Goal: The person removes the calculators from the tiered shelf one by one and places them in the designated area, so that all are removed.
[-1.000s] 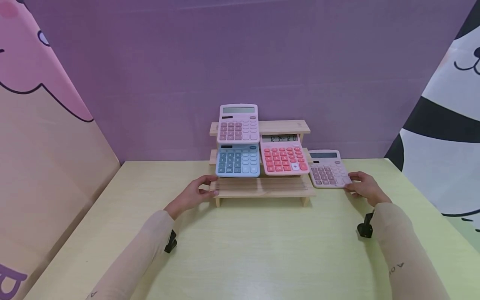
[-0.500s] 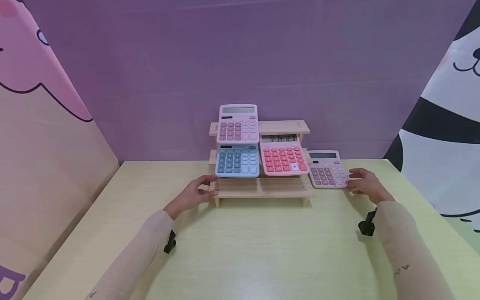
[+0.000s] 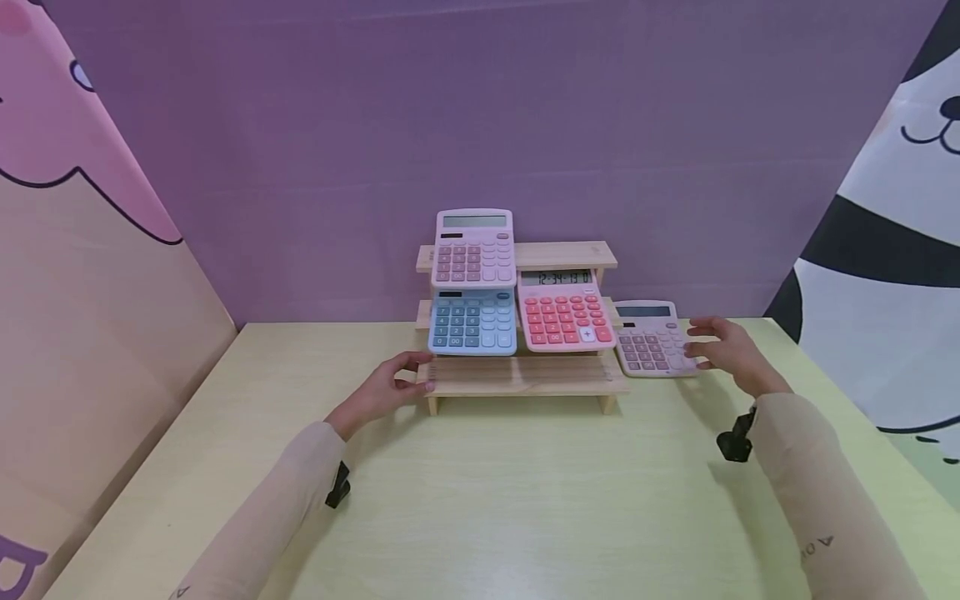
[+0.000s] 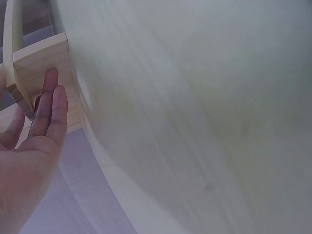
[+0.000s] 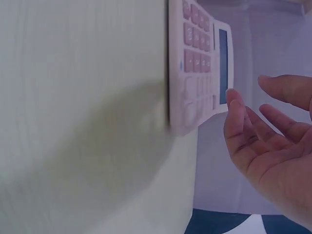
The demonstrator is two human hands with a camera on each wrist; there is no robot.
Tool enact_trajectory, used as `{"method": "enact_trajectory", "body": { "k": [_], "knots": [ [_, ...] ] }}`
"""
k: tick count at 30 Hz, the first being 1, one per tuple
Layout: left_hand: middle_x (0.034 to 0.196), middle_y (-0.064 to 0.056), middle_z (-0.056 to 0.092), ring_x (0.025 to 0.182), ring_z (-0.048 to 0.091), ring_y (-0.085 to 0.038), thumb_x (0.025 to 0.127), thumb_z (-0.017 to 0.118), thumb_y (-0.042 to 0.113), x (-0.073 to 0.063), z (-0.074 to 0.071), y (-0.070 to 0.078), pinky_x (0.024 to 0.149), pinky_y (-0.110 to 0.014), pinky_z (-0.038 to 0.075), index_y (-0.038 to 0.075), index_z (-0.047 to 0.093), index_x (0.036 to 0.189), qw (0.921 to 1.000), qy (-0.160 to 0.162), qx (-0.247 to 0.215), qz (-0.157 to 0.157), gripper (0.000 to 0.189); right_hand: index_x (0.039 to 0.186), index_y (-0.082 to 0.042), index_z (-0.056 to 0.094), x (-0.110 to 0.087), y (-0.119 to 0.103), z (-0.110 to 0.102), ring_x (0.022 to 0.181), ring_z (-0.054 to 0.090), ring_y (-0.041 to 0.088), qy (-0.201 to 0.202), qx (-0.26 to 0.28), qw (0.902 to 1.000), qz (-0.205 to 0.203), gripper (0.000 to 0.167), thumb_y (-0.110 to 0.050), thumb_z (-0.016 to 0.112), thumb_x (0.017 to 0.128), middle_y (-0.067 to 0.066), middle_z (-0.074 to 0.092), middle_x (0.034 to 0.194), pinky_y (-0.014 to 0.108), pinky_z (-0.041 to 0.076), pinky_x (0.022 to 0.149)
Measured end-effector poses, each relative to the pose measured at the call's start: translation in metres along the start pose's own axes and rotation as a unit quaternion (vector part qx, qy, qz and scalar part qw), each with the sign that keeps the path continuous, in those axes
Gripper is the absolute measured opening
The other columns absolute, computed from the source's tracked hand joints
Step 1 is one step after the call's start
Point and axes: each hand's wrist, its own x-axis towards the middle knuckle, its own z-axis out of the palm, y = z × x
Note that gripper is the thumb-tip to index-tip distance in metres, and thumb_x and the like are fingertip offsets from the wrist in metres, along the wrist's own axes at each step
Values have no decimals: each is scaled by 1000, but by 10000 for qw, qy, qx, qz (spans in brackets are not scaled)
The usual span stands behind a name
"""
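Note:
A three-tier wooden display stand (image 3: 525, 377) is set on the table, and my left hand (image 3: 386, 392) holds the left end of its lowest step. In the left wrist view, fingers (image 4: 54, 109) lie against the stand's side panel. A pale pink calculator (image 3: 649, 342) lies to the right of the stand, on the table. Just over its right edge hovers my right hand (image 3: 731, 357), fingers loosely bent with nothing between them; the right wrist view shows the hand apart from the calculator (image 5: 197, 63).
Another pale pink calculator (image 3: 474, 250) leans on the top tier. On the middle tier rest a blue calculator (image 3: 472, 323) and a pink one with red-pink keys (image 3: 566, 312), its display lit. Behind the table (image 3: 480, 500) hangs a purple backdrop (image 3: 337, 167).
My right hand has let go of the pale pink calculator's right edge and risen a little above it. The left hand stays at the stand, and the calculators keep their places.

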Motion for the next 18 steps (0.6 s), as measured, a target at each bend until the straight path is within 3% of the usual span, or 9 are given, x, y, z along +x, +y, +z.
{"method": "enact_trajectory", "body": {
  "k": [6,18],
  "knots": [
    [126,-11,45,101,54,-26,85,65,26,0,0,0,90,-35,48,12,43,133,10000,13,-8,41,55,139,8,20,1,-12,2,120,36,44,45,-66,9999,-121,60,-17,50,93,33,28,138,43,50,87],
    [127,-11,45,98,56,-25,85,65,24,-1,0,1,88,-33,49,13,42,134,10000,14,-44,5,55,137,7,26,-1,-23,10,109,49,37,87,-35,9986,-517,55,-18,50,94,30,37,134,41,52,85]
  ]
}}
